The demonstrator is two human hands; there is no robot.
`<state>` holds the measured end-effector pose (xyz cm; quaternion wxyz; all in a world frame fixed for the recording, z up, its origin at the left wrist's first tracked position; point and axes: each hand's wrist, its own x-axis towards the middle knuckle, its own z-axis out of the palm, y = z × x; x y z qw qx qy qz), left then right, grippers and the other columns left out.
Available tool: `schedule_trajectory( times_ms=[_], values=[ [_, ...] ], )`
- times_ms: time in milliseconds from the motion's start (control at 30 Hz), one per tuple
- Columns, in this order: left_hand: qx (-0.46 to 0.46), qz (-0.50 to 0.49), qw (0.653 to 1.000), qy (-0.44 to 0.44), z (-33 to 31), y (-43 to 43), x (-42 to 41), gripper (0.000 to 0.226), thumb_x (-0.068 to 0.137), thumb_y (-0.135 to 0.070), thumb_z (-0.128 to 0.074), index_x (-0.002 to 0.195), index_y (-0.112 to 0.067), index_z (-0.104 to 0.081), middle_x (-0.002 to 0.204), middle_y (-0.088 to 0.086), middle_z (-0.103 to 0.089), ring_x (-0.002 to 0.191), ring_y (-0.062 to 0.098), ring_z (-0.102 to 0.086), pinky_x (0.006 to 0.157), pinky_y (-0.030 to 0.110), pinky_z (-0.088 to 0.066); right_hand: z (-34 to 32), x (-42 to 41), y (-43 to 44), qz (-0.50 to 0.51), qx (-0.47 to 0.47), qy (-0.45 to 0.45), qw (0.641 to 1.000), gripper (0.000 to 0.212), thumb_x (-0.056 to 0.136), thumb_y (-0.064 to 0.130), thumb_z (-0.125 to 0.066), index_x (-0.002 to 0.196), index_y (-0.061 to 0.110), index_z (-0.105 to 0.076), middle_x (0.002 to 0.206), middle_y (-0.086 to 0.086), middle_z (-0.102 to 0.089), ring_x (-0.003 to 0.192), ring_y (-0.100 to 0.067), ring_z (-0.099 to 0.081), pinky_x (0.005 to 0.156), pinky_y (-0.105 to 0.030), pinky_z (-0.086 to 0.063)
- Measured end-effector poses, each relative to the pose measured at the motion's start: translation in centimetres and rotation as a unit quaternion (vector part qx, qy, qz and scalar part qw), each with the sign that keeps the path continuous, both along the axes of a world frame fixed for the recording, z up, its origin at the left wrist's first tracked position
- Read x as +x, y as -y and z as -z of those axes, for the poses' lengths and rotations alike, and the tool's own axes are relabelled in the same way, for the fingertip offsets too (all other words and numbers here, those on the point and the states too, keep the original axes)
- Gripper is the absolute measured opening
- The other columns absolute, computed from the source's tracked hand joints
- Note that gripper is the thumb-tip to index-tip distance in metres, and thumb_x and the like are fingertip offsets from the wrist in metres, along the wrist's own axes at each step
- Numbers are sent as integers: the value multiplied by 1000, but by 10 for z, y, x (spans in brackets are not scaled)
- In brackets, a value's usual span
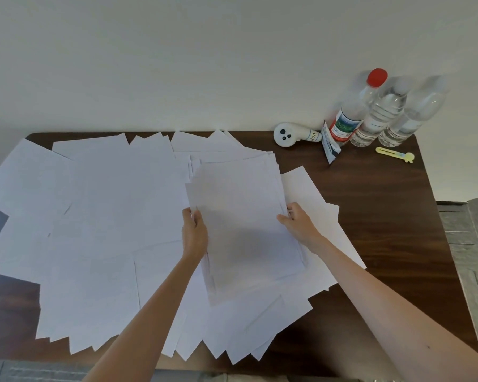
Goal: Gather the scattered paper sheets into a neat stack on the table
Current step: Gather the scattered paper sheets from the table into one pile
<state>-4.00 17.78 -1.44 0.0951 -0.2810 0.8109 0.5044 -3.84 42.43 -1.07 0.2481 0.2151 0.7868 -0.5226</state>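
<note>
dark wood table [392,216], scattered white sheets [100,205], plain wall [177,56]

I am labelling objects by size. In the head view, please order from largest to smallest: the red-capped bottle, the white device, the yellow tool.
1. red-capped bottle
2. white device
3. yellow tool
The last two are near in length, but the device looks bulkier.
</note>
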Motion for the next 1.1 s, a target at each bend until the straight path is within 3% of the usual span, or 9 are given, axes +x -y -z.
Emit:
schedule_trajectory(
  times_ms=[133,233,300,400,600,700,800,900,1100],
  values=[
    [3,78,996,47,-3,-3,-4,37,105,-34,-30,134,-11,-32,110,13,-58,95,35,-59,83,43,-48,3,-6,5,31,-51,23,998,24,94,21,-54,112,6,-55,110,-10,-62,96,-26,-59,84,-37,-48],
    [34,99,994,38,-7,-4,-4,28,104,-20,-36,129,-9,-40,106,5,-57,86,19,-56,75,32,-43,2,-3,2,51,-96,14,994,26,90,8,-53,116,8,-59,115,-12,-66,103,-31,-64,92,-45,-52],
    [33,74,996,34,-8,-2,-4,24,98,-10,-45,122,-12,-45,95,-1,-56,79,15,-55,66,28,-45,-3,0,-2,60,-121,4,991,29,88,1,-54,116,8,-61,112,-11,-69,96,-28,-67,88,-44,-55],
    [44,24,998,41,-7,-1,0,23,90,-7,-58,113,-11,-54,98,3,-61,89,23,-60,65,24,-47,-5,4,-12,106,-163,-2,981,32,87,-4,-56,115,8,-64,110,-11,-71,95,-30,-70,86,-46,-57],
    [57,-39,996,54,-10,-8,9,55,74,-28,-82,117,-12,-51,105,-2,-61,99,17,-60,84,30,-49,-15,19,-37,175,-265,14,948,32,89,-2,-61,119,9,-62,107,-9,-72,85,-24,-73,66,-33,-59],
    [190,-23,977,92,-19,-13,8,46,78,-28,-80,113,-5,-62,104,4,-71,100,24,-67,80,31,-53,-16,27,-49,179,-293,26,939,35,90,2,-61,124,12,-60,115,-10,-71,97,-30,-71,71,-37,-59],
    [377,19,912,158,-37,-20,12,39,88,-25,-69,121,-5,-65,115,12,-71,108,29,-67,91,40,-54,-18,33,-57,178,-315,30,932,36,90,4,-61,125,15,-61,117,-8,-70,102,-31,-69,74,-39,-59],
    [402,91,892,185,-38,-26,18,35,92,-25,-64,121,-6,-66,117,12,-70,111,29,-66,95,41,-54,-19,39,-60,165,-306,27,937,34,91,5,-59,124,15,-62,115,-5,-71,104,-28,-69,80,-38,-57],
    [286,51,942,166,-16,-26,32,43,89,-13,-67,128,2,-57,118,17,-68,109,32,-65,100,49,-49,-9,49,-63,144,-108,15,983,17,93,6,-58,109,9,-64,110,-9,-68,96,-24,-66,73,-29,-54]
  ],
)
